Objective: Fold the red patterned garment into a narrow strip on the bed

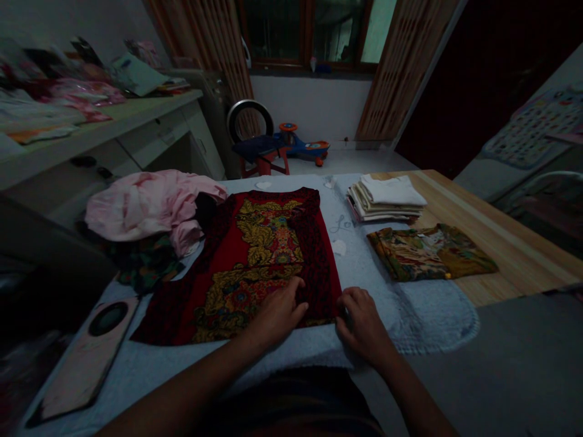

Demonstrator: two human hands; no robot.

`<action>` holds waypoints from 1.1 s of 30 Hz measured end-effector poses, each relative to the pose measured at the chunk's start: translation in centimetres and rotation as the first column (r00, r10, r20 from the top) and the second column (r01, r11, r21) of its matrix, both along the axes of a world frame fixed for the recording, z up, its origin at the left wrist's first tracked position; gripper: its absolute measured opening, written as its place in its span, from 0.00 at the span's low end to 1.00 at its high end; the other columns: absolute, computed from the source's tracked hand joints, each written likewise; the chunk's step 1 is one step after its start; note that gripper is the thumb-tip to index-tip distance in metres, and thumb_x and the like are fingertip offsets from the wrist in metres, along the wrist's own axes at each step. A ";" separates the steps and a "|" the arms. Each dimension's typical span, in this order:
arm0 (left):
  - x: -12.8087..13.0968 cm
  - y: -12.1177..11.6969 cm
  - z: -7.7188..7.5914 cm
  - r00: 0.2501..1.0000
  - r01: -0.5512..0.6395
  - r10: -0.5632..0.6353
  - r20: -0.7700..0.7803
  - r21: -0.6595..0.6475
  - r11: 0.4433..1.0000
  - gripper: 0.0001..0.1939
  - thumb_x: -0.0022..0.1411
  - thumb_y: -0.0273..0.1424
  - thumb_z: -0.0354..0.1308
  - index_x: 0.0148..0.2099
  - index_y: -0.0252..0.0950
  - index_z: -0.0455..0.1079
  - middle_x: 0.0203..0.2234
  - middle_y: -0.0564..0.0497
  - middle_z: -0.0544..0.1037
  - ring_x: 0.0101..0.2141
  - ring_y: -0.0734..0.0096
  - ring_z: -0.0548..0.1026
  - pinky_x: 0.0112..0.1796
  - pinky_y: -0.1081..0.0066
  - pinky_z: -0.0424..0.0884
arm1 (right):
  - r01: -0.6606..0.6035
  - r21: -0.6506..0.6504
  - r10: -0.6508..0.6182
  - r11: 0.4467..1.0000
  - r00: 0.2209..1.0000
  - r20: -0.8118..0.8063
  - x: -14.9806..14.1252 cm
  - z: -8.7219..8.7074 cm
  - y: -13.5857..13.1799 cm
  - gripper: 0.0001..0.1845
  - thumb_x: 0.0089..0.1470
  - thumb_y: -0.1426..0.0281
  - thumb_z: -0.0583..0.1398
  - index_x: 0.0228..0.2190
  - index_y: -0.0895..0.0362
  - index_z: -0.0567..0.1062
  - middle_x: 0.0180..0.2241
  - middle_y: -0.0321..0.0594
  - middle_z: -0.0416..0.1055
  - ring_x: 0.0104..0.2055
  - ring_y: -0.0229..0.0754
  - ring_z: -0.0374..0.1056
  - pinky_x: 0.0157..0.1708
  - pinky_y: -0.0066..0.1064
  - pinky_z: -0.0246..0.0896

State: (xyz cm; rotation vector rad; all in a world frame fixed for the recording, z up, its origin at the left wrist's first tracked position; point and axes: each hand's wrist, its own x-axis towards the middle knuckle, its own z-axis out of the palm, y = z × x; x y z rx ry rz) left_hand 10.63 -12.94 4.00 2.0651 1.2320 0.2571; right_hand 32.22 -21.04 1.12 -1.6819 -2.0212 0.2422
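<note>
Red patterned garment (218,243) is spread flat on pale-blue cloth (373,303), prob. for smoothness, w/ L hand (282,305) atop it & R hand (363,320) at its near R corner, fingers part-curled, can't tell if pinching.

The forearms (207,381) and fingers (297,283) are bare, the clothing (291,403) dark and faintly striped.

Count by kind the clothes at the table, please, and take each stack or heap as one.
Spread-out red garment: 1
Folded brown patterned garment: 1
Light-coloured folded stack: 1
Loose heap: 1
Total: 4
</note>
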 end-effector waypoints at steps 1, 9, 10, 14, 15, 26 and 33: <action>0.0 0.0 -0.1 1.000 0.016 -0.016 0.003 0.011 1.000 0.16 0.61 0.30 0.54 0.52 0.42 0.62 0.26 0.56 0.73 0.31 0.67 0.74 0.34 0.71 0.63 | -0.020 0.002 0.020 1.000 1.000 0.021 0.0 0.0 0.0 0.09 0.50 0.77 0.57 0.35 0.55 0.68 0.40 0.43 0.65 0.43 0.47 0.60 0.44 0.39 0.57; -1.0 0.1 0.3 0.991 0.085 -0.085 0.100 0.009 0.996 0.12 0.62 0.26 0.50 0.45 0.41 0.70 0.36 0.52 0.78 0.37 0.68 0.75 0.39 0.71 0.66 | -0.113 0.036 0.112 0.993 0.993 0.025 0.4 -0.2 -0.5 0.08 0.55 0.78 0.55 0.34 0.55 0.71 0.33 0.40 0.66 0.38 0.44 0.59 0.39 0.35 0.54; -1.3 0.0 0.3 0.993 0.100 -0.100 0.061 0.010 0.995 0.12 0.61 0.26 0.51 0.46 0.41 0.70 0.37 0.51 0.79 0.38 0.67 0.75 0.40 0.70 0.66 | -0.116 0.035 0.115 0.993 0.993 0.028 0.4 -0.3 -0.5 0.08 0.55 0.78 0.54 0.34 0.55 0.71 0.33 0.40 0.66 0.38 0.44 0.59 0.39 0.35 0.54; -1.8 -0.1 0.2 0.981 0.185 -0.183 -0.071 0.028 0.982 0.13 0.59 0.26 0.53 0.46 0.42 0.71 0.39 0.50 0.79 0.41 0.63 0.75 0.43 0.67 0.67 | -0.118 0.003 0.117 0.993 0.992 0.042 0.4 -0.5 -0.6 0.09 0.56 0.79 0.54 0.34 0.55 0.72 0.33 0.40 0.66 0.38 0.44 0.59 0.39 0.35 0.54; -1.8 0.0 0.3 0.980 0.192 -0.189 -0.070 0.042 0.981 0.11 0.60 0.27 0.53 0.45 0.41 0.71 0.38 0.49 0.78 0.41 0.63 0.75 0.43 0.66 0.67 | -0.117 -0.006 0.118 0.993 0.992 0.041 0.4 -0.5 -0.6 0.09 0.56 0.79 0.54 0.34 0.55 0.72 0.33 0.40 0.66 0.38 0.44 0.59 0.39 0.35 0.54; 2.0 7.0 0.9 0.999 -0.039 0.041 -0.010 0.108 0.993 0.09 0.62 0.28 0.50 0.44 0.38 0.67 0.35 0.49 0.76 0.38 0.65 0.74 0.42 0.67 0.67 | -0.170 -0.135 0.167 0.976 0.985 -0.035 0.6 2.5 1.8 0.08 0.55 0.77 0.54 0.30 0.55 0.71 0.29 0.37 0.67 0.35 0.41 0.62 0.38 0.34 0.56; 5.1 9.5 0.4 0.987 -0.101 0.119 -0.111 0.157 0.983 0.17 0.58 0.30 0.57 0.51 0.39 0.66 0.39 0.48 0.77 0.42 0.61 0.75 0.44 0.65 0.68 | -0.008 0.106 0.009 0.994 1.000 -0.008 -2.0 0.3 5.5 0.19 0.57 0.79 0.50 0.48 0.57 0.71 0.52 0.49 0.67 0.55 0.49 0.62 0.54 0.46 0.58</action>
